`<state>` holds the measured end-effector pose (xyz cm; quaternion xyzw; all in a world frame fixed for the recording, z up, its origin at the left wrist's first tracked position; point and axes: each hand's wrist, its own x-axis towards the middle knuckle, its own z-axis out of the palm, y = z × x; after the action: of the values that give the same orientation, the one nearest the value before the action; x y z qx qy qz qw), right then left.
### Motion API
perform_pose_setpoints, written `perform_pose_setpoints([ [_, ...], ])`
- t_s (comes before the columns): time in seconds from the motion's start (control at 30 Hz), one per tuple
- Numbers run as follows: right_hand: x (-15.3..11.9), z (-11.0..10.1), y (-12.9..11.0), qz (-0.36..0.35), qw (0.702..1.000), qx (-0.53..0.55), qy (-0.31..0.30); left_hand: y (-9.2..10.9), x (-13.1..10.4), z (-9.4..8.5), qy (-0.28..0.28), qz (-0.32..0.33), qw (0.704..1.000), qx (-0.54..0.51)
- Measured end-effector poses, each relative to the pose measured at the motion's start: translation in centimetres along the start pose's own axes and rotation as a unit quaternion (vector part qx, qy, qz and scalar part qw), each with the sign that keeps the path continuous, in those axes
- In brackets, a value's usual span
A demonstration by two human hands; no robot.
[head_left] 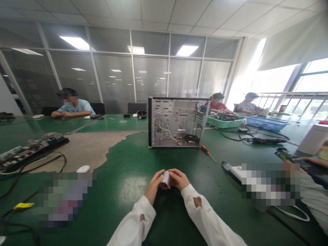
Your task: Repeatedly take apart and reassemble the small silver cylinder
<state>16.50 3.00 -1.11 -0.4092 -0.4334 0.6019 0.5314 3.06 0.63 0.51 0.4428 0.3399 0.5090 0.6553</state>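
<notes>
Between both hands, just above the green tabletop, is a small silvery-grey cylinder [165, 180] with a darker reddish end towards me. My left hand [154, 183] grips it from the left, its fingers curled round the side. On the other side my right hand [180, 179] is closed on it too, thumb and fingers against its right and top. Beyond the hands, an open computer case [176, 126] stands upright, its metal inside and loose cables facing me. An orange-and-black screwdriver [205, 150] lies by the case's lower right corner.
A green basket [225, 122] and a blue basket [268, 123] stand at the back right, near black cables. Power strips [36, 148] lie at the left. A white mouse [83, 169] is left of my hands. Several people sit around the table; one hand [311, 163] shows at right.
</notes>
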Motion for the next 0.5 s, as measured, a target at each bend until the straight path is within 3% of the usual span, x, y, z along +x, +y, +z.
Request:
perform_pose_setpoints([
  [0.23, -1.0, 0.9, -0.7, 0.096, 0.991, 0.066, -0.063, 0.5, -0.2, 0.2, 0.014, -0.016, 0.997, -0.068],
  [0.5, -1.6, 1.0, -1.3, 0.167, 0.979, 0.081, -0.082, 0.6, -0.4, 0.3, -0.028, -0.029, 0.997, -0.060],
])
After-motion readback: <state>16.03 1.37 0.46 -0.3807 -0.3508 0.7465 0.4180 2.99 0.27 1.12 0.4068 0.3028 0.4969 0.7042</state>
